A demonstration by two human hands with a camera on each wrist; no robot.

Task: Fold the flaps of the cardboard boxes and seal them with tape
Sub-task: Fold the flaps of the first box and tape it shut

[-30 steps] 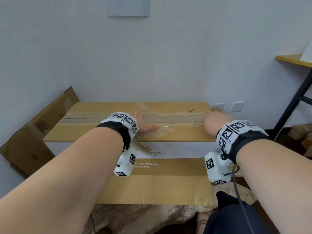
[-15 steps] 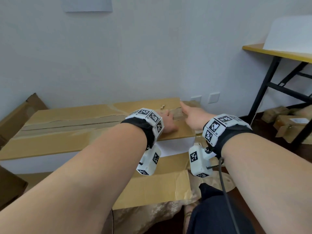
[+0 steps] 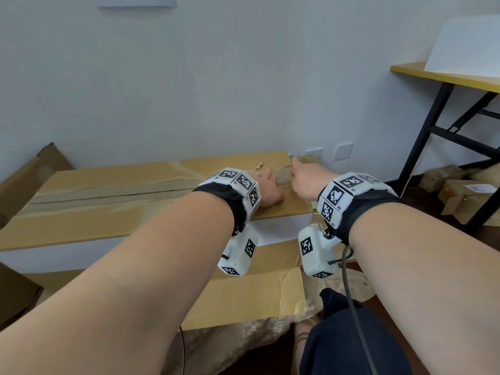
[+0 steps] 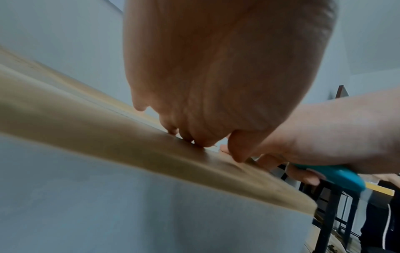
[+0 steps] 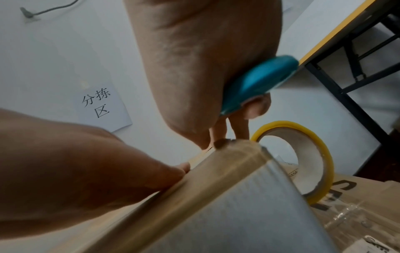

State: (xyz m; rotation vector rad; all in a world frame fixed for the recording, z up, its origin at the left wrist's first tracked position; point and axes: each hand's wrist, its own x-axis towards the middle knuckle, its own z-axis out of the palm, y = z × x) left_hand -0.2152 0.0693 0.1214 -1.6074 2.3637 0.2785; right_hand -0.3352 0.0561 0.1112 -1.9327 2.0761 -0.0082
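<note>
A long cardboard box [image 3: 108,217] lies with its top flaps shut and a strip of tape [image 3: 121,192] along the seam. My left hand [image 3: 266,189] presses its fingertips [image 4: 186,135] on the top near the right end of the seam. Right beside it, my right hand [image 3: 305,177] is at the box's right edge and grips a blue cutter [image 5: 257,83], also seen from the left wrist as the cutter [image 4: 337,178]. A yellow-edged tape roll [image 5: 311,164] sits just past that end of the box, hidden from the head view.
A yellow-topped table with black legs [image 3: 446,77] stands at the right, with small boxes [image 3: 465,196] on the floor under it. Flattened cardboard [image 3: 27,180] leans at the left. A loose flap [image 3: 243,293] hangs in front. Another printed box [image 5: 357,196] lies under the tape roll.
My left hand has slid right along the taped seam to the box's right end, close to the right hand. My head has turned right, so the table shows more.
</note>
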